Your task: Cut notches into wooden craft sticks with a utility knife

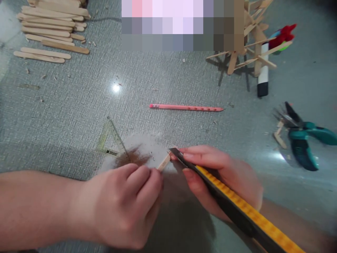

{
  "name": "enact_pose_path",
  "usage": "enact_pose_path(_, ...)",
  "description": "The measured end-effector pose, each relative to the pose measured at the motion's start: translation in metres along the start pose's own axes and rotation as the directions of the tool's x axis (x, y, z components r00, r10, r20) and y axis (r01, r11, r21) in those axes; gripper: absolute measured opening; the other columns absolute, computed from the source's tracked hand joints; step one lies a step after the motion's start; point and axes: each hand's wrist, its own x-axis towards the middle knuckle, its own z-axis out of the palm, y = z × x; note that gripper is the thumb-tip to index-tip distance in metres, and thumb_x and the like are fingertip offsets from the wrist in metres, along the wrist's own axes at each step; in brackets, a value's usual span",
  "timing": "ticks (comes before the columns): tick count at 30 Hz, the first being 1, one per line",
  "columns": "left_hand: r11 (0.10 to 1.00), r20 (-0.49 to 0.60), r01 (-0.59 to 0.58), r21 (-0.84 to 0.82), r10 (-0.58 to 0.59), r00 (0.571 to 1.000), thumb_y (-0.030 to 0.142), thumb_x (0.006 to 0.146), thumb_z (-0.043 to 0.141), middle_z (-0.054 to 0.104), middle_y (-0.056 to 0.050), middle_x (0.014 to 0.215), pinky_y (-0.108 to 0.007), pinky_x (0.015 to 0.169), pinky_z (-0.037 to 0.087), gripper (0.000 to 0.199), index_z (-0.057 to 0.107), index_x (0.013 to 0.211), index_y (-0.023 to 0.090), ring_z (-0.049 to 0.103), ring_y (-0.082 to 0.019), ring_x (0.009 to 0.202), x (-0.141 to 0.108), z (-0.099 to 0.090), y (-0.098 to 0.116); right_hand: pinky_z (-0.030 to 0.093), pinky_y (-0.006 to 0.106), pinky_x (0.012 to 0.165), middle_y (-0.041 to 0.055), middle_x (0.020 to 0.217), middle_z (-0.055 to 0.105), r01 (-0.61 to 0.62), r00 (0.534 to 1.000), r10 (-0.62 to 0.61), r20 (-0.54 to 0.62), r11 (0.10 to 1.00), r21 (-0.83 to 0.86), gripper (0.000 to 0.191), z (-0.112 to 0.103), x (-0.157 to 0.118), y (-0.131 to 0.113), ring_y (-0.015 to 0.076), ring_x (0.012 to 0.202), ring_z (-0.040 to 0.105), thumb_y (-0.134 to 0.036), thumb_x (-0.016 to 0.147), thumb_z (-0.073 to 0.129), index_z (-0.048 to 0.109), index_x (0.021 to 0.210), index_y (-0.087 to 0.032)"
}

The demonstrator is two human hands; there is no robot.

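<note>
My left hand (126, 203) is closed around a wooden craft stick (164, 161), whose marked end pokes out past the fingers. A yellow and black utility knife (226, 196) is gripped in my right hand (218, 175), its blade lying at the tip of the stick. Whether the blade has cut into the wood I cannot tell. Beneath the hands is a pale round patch (147, 140) with a brown smear. A clear set square (101, 140) lies beside my left hand, partly over that patch. Beyond the hands rests a pink pencil (186, 107).
Craft sticks (50, 24) are piled at the far left, with wood scraps around. At the far right stands a structure of sticks (252, 52) by a white marker (263, 70). Teal-handled pliers (302, 133) lie at the right. The top middle is pixelated.
</note>
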Motion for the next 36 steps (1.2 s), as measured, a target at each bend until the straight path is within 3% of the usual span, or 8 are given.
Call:
enact_pose_path(4, 0.998, 0.054, 0.035, -0.053, -0.032, 0.998, 0.007, 0.084, 0.052, 0.076, -0.017, 0.096, -0.035, 0.06, 0.062, 0.023, 0.075, 0.084, 0.007, 0.068, -0.022, 0.073, -0.001, 0.004, 0.004, 0.066, 0.028, 0.069, 0.0044, 0.091, 0.078, 0.011, 0.998, -0.017, 0.058, 0.995, 0.103, 0.033, -0.002, 0.001, -0.003, 0.0198, 0.082, 0.079, -0.005, 0.084, 0.059, 0.062, 0.111, -0.024)
enact_pose_path(8, 1.0, 0.048, 0.007, -0.014, -0.007, 0.999, 0.008, 0.085, 0.051, 0.076, -0.019, 0.093, -0.037, 0.062, 0.064, 0.025, 0.076, 0.084, 0.005, 0.07, -0.026, 0.076, -0.002, 0.004, 0.003, 0.065, 0.024, 0.064, 0.0022, 0.086, 0.077, 0.001, 0.995, -0.01, 0.101, 0.996, 0.093, 0.03, -0.003, 0.002, -0.007, 0.0171, 0.075, 0.078, -0.005, 0.084, 0.058, 0.061, 0.107, -0.023)
enact_pose_path(11, 0.998, 0.034, -0.056, 0.033, 0.055, 0.998, 0.009, 0.088, 0.05, 0.077, -0.021, 0.093, -0.038, 0.062, 0.065, 0.027, 0.076, 0.08, 0.008, 0.072, -0.027, 0.075, -0.002, 0.002, 0.003, 0.066, 0.028, 0.062, 0.0022, 0.087, 0.077, 0.002, 0.991, -0.013, 0.132, 0.997, 0.081, 0.033, -0.002, 0.002, -0.009, 0.0194, 0.075, 0.078, -0.006, 0.084, 0.057, 0.059, 0.11, -0.026)
enact_pose_path(18, 1.0, 0.045, 0.006, 0.029, -0.008, 0.999, 0.008, 0.089, 0.045, 0.077, -0.021, 0.095, -0.037, 0.063, 0.065, 0.032, 0.077, 0.09, 0.003, 0.072, -0.025, 0.073, 0.0, 0.002, 0.006, 0.065, 0.027, 0.06, 0.0043, 0.086, 0.077, 0.038, 0.984, -0.053, 0.171, 0.995, 0.094, 0.039, 0.0, 0.003, -0.01, 0.0201, 0.075, 0.078, -0.003, 0.082, 0.056, 0.057, 0.114, -0.025)
enact_pose_path(36, 0.999, 0.049, -0.01, 0.045, 0.007, 0.999, 0.009, 0.091, 0.04, 0.078, -0.016, 0.093, -0.035, 0.067, 0.063, 0.04, 0.079, 0.093, 0.008, 0.07, -0.024, 0.075, 0.003, -0.002, 0.004, 0.066, 0.029, 0.062, 0.0071, 0.088, 0.076, 0.015, 0.987, -0.026, 0.158, 0.998, 0.068, 0.035, 0.005, -0.002, -0.013, 0.0219, 0.078, 0.078, -0.004, 0.082, 0.058, 0.057, 0.111, -0.023)
